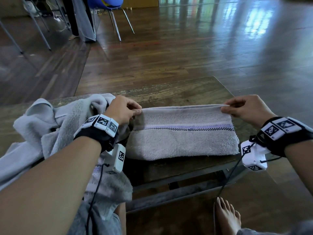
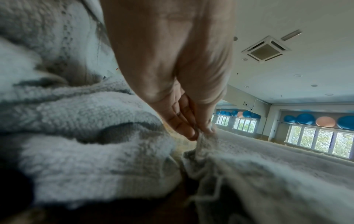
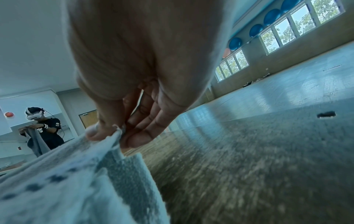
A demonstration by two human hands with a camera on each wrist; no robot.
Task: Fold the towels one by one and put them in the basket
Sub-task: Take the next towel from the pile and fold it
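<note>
A grey towel [image 1: 181, 141] with a dark checked stripe lies folded lengthwise on a low wooden table [image 1: 177, 92]. My left hand [image 1: 138, 111] pinches the towel's far left corner between thumb and fingers, seen close in the left wrist view [image 2: 199, 133]. My right hand [image 1: 224, 107] pinches the far right corner; the right wrist view shows the towel [image 3: 80, 181] edge held at the right hand [image 3: 118, 134]. The far edge is lifted a little between the two hands. No basket is in view.
A heap of unfolded grey towels [image 1: 50, 124] lies on the table's left and over my lap. A bare foot [image 1: 227, 216] rests on the wooden floor by the table. A blue chair [image 1: 110, 7] stands far back. Another person [image 3: 44, 128] folds a towel in the distance.
</note>
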